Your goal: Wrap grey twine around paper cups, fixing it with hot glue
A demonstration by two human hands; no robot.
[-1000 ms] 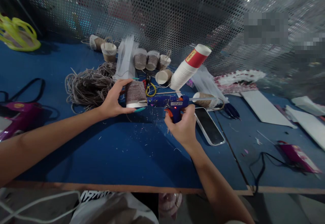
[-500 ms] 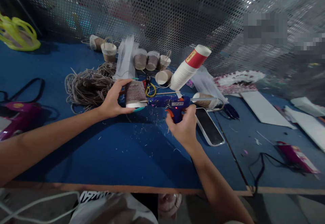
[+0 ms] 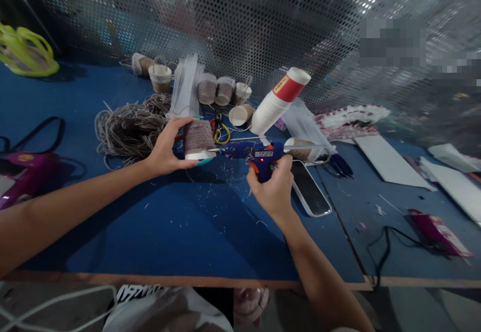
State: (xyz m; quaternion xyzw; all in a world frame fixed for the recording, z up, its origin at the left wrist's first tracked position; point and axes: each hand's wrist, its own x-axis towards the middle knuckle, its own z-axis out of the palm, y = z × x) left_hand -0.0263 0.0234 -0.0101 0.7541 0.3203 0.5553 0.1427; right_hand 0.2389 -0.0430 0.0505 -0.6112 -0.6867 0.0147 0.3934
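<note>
My left hand [image 3: 169, 146] grips a paper cup [image 3: 198, 137] wound with brownish-grey yarn, thumb under its white rim and fingers at the other end. In my right hand [image 3: 273, 184] is a blue hot glue gun [image 3: 263, 154] with an orange trigger, a small red light and a clear glue stick out the back. Its nozzle points left, at the cup's side close to the rim; whether it touches cannot be made out. Left of the cup lies a heap of grey-brown yarn [image 3: 130, 129]. Scissors [image 3: 221, 132] with yellow handles lie just behind the nozzle.
Behind stand several yarn-wrapped cups [image 3: 207, 89], white netting [image 3: 186, 86] and a leaning stack of paper cups [image 3: 276, 104]. A phone [image 3: 311, 189] lies right of my right hand. Purple glue guns [image 3: 30, 171] lie at both sides, and white boards [image 3: 393, 161] at the right.
The glue gun has moved slightly right, so its nozzle now shows more clearly beside the cup. My left hand keeps hold of the cup in nearly the same place.
</note>
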